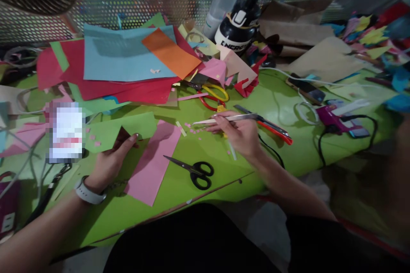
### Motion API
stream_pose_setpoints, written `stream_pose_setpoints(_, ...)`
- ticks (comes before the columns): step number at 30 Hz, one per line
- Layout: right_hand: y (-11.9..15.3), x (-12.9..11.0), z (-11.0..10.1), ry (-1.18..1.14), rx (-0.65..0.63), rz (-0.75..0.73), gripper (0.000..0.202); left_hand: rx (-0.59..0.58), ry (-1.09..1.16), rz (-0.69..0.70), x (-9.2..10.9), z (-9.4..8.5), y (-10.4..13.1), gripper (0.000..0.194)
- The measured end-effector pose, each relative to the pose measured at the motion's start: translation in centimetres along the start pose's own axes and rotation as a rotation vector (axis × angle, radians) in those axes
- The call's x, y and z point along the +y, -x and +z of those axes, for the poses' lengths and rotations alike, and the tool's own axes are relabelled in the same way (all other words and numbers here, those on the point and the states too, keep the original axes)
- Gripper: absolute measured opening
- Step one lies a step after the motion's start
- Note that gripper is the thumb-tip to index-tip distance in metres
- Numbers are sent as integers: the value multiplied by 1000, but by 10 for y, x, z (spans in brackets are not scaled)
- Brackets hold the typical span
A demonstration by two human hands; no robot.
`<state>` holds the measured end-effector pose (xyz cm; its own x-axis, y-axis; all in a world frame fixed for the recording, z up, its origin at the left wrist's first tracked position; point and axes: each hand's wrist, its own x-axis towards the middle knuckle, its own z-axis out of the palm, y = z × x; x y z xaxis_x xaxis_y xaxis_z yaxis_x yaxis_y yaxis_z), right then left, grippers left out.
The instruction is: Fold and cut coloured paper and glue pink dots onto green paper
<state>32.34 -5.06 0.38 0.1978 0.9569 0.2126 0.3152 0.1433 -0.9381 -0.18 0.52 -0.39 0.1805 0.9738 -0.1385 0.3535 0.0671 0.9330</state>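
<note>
My left hand (pixel 110 160) pinches a small dark folded paper piece (pixel 120 137) over a light green sheet (pixel 124 130). A white watch is on that wrist. My right hand (pixel 238 132) grips metal tweezers (pixel 224 118) whose tips point left, just above several tiny pink paper bits (pixel 194 130) on the green table (pixel 282 106). Between the hands lies a pink paper strip (pixel 155 160), and black-handled scissors (pixel 192 170) rest near the table's front edge.
A pile of red, blue and orange paper sheets (pixel 128 57) fills the back left. Yellow and red scissors (pixel 213 94), a black-and-white bottle (pixel 238 27), a phone with cables (pixel 307 89) and paper scraps lie behind and to the right. A blurred card (pixel 65 132) sits left.
</note>
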Motion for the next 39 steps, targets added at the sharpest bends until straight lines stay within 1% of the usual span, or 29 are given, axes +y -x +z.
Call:
stream_pose_setpoints(3, -4, -16, 10, -160, 9, 28, 23, 9, 36, -21, 5, 1, 4, 36)
stream_pose_setpoints(5, -7, -28, 25, -259, 3, 36, 20, 20, 47, -57, 5, 1, 6, 37)
stream_pose_setpoints(7, -10, -37, 43, -324, -29, 63, 18, 16, 50, -67, 4, 1, 8, 37)
stream_pose_setpoints(11, -19, -48, 81, -358, -129, 89, 20, 5, 64, 41, 1, 2, 10, 30)
stream_pose_setpoints(13, -22, -50, 95, -361, -138, 62, 22, -34, 90, 83, -1, 2, 10, 29)
stream_pose_setpoints(16, -26, -51, 108, -376, -128, 11, 22, -81, 131, 101, -5, 2, 9, 28)
stream_pose_setpoints(18, -27, -51, 113, -377, -109, 6, 22, -96, 153, 108, -6, 2, 8, 27)
stream_pose_setpoints(21, -26, -50, 116, -362, -78, 28, 23, -76, 164, 122, -7, 2, 8, 26)
stream_pose_setpoints(24, -24, -50, 118, -370, -67, 52, 24, -54, 132, 128, -6, 2, 8, 25)
stream_pose_setpoints(28, -22, -49, 121, -399, -21, 97, 25, -55, 103, 149, -3, 1, 8, 21)
stream_pose_setpoints(32, -17, -48, 127, -441, 17, 130, 22, -68, 80, 159, -2, 1, 7, 22)
stream_pose_setpoints(35, -14, -46, 129, -434, -21, 169, 24, -57, 62, 179, -4, 1, 6, 23)
stream_pose_setpoints(37, -15, -44, 126, -413, -78, 180, 26, -46, 68, 198, -6, 1, 6, 23)
stream_pose_setpoints(39, -19, -42, 121, -393, -147, 168, 27, -60, 69, 212, -8, 1, 5, 23)
